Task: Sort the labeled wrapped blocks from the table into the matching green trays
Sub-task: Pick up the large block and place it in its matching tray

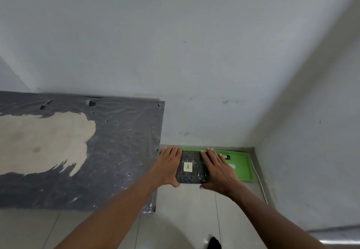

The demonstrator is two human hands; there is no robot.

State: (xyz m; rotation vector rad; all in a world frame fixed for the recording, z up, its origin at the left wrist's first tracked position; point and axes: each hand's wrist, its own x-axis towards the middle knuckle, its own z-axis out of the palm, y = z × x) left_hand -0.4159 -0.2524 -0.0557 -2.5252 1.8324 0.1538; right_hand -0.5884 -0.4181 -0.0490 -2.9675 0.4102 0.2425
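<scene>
Head view. Dark plastic-wrapped block [191,168], pale label marked "A" [187,167] on top face, held between both hands above floor level, right of table edge. Long axis running away from the wearer, near end toward the body, far end toward the wall corner. Left hand [169,166] flat against left flank of block, fingers extended forward, thumb hooked under near corner. Right hand [218,169] flat against right flank and partly over the top, fingers extended forward and slightly spread, thumb at near right corner. Neither hand clenched; both pressing inward, block clamped between palms. Green tray [244,168] on floor in wall corner, directly below and to the right of block; left part hidden by block and right hand. White tag [231,166] on tray floor, lettering too small to read; match with "A" not confirmable. Right hand nearer to tray's open area. Judged next move: short lowering, shifted a little rightward. Grey-covered table [120,151] to the left, worn pale patch in its film, no blocks on the visible part.
</scene>
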